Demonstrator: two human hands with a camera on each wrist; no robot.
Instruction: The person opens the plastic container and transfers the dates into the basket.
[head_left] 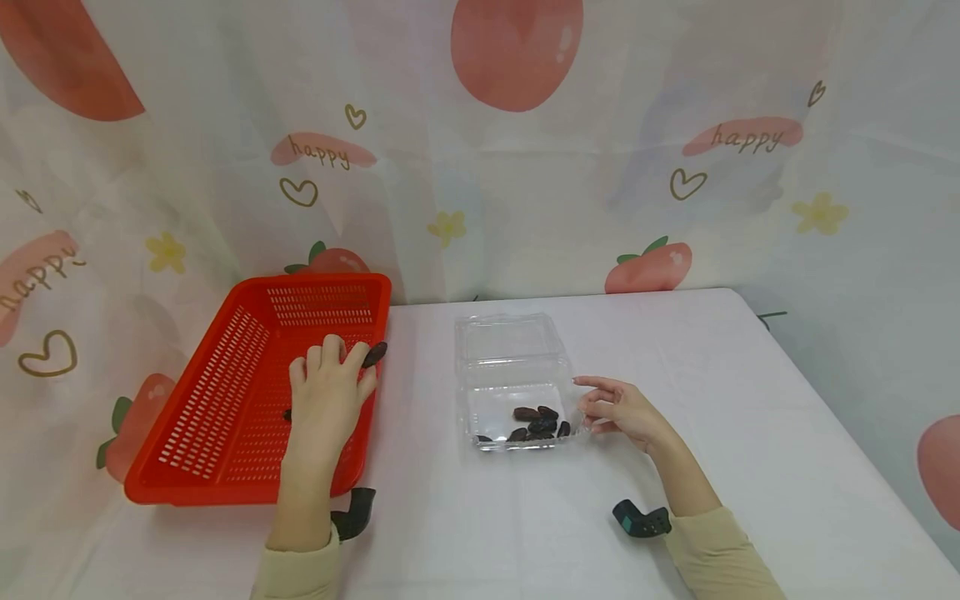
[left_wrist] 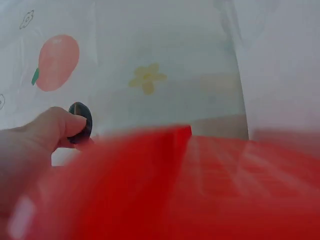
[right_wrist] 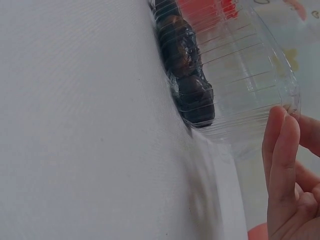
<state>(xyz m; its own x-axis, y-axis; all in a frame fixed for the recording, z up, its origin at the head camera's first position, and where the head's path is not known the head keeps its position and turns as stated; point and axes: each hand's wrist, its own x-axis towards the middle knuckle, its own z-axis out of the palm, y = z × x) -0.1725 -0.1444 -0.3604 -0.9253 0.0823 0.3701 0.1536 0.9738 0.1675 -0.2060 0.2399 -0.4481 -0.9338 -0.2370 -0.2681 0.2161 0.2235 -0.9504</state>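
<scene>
Left hand (head_left: 327, 396) is pinching a dark date (head_left: 374, 354) between its fingertips, over the right edge of the red basket (head_left: 225, 400) (wrist view blurry, date visible at thumb). Right hand (head_left: 618, 411) is resting loosely curled, fingertips touching the right rim of the clear clamshell box (head_left: 510, 375), gripping nothing. More dates (head_left: 536, 423) are lying inside the box on the white table (head_left: 750, 417).
</scene>
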